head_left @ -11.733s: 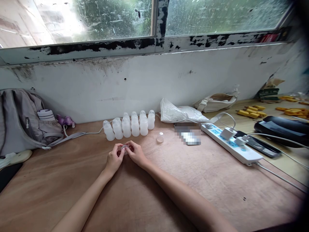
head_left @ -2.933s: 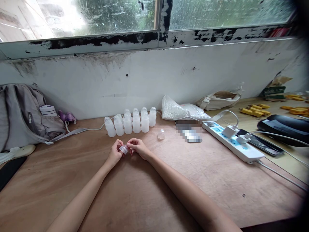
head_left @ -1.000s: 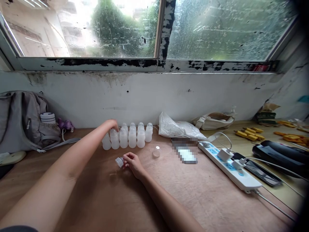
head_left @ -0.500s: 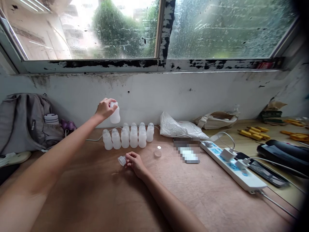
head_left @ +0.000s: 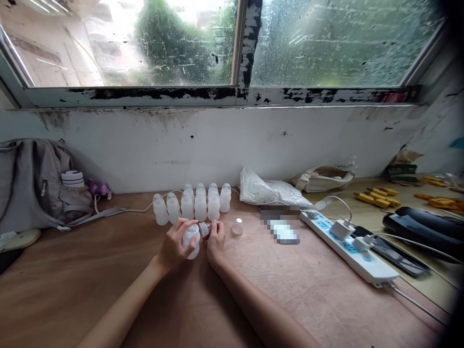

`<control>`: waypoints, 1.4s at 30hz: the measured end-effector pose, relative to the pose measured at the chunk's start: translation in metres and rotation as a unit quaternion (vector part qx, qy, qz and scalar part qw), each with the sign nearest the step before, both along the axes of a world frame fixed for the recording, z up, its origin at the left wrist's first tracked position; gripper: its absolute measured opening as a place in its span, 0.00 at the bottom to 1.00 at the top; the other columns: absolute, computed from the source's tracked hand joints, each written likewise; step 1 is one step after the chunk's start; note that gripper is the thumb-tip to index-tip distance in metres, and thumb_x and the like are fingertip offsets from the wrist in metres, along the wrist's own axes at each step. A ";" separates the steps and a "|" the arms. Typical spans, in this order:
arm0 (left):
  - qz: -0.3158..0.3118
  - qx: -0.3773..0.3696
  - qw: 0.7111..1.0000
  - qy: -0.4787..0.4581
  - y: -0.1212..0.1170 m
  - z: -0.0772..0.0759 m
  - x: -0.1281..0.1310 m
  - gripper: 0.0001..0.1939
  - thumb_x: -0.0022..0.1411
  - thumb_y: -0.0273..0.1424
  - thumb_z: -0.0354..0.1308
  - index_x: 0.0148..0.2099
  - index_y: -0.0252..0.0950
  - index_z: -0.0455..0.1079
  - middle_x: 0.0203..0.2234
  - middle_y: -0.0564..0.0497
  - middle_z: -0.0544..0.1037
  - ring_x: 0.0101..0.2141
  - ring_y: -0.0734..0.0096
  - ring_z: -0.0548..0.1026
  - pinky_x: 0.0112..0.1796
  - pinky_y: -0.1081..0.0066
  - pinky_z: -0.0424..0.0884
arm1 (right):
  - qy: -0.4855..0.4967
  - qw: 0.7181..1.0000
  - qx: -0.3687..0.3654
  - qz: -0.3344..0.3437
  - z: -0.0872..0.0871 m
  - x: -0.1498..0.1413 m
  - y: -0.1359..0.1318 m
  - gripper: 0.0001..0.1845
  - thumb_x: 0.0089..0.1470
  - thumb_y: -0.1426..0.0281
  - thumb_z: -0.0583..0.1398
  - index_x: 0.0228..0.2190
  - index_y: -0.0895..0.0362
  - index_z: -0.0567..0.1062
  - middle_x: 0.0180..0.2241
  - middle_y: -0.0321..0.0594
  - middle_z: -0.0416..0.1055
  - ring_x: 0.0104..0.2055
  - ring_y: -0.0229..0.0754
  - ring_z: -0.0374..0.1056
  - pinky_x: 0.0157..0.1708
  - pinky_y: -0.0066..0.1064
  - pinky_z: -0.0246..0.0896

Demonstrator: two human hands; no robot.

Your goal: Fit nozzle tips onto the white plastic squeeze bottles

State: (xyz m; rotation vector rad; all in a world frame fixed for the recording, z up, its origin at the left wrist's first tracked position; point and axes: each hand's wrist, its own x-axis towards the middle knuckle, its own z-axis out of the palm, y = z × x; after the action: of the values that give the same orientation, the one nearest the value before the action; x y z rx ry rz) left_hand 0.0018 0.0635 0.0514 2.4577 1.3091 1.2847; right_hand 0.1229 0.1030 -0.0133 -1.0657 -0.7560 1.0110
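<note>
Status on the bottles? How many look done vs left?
Done or not cannot be told: seven small white bottles stand in a row near the wall, tops too small to read. In hand: the left hand grips one bottle above the table, while the right hand holds a clear cap at its neck. One loose cap lies alone beside them.

No readable text, labels or numbers, one patch on the table blurred out
</note>
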 end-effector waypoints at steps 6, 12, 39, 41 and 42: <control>-0.002 -0.035 0.997 -0.062 0.000 -0.029 -0.001 0.21 0.53 0.30 0.51 0.50 0.38 0.57 0.40 0.46 0.69 0.41 0.63 0.70 0.40 0.67 0.68 | -0.044 0.995 0.089 0.025 0.027 -0.003 -0.010 0.13 0.54 0.58 0.49 0.26 0.54 0.60 0.22 0.33 0.58 0.21 0.35 0.56 0.21 0.27 0.54; 0.015 -0.107 0.982 -0.155 0.001 -0.044 0.003 0.24 0.52 0.34 0.56 0.50 0.38 0.53 0.40 0.45 0.70 0.41 0.64 0.71 0.40 0.66 0.68 | -0.161 0.975 0.138 0.069 0.046 -0.003 -0.022 0.10 0.56 0.62 0.50 0.28 0.55 0.63 0.25 0.34 0.61 0.26 0.36 0.59 0.28 0.27 0.55; -0.235 -0.459 0.805 -0.296 -0.014 -0.007 0.002 0.11 0.40 0.33 0.59 0.27 0.32 0.66 0.19 0.52 0.69 0.21 0.72 0.66 0.22 0.74 0.62 | -0.112 0.845 0.062 0.519 0.121 0.045 -0.024 0.17 0.38 0.69 0.65 0.33 0.56 0.70 0.32 0.37 0.70 0.35 0.39 0.66 0.33 0.31 0.61; -0.270 -0.512 0.748 -0.325 -0.020 0.000 0.004 0.10 0.39 0.33 0.57 0.26 0.32 0.65 0.18 0.51 0.69 0.20 0.73 0.66 0.22 0.73 0.62 | -0.074 0.837 0.056 0.539 0.127 0.047 -0.026 0.18 0.35 0.68 0.66 0.33 0.57 0.70 0.34 0.38 0.71 0.36 0.41 0.67 0.33 0.32 0.62; -0.283 -0.531 0.722 -0.341 -0.023 0.002 0.005 0.11 0.38 0.33 0.57 0.26 0.33 0.65 0.18 0.51 0.69 0.20 0.72 0.66 0.22 0.73 0.62 | -0.062 0.836 0.055 0.543 0.128 0.047 -0.027 0.19 0.35 0.68 0.66 0.32 0.56 0.70 0.34 0.39 0.71 0.37 0.42 0.67 0.33 0.33 0.62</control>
State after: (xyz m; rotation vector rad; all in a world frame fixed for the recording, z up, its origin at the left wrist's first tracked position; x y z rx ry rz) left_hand 0.0066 0.0403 0.0537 1.1881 0.6431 0.7485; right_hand 0.1703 0.0757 0.1150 -0.5345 -1.5855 1.8226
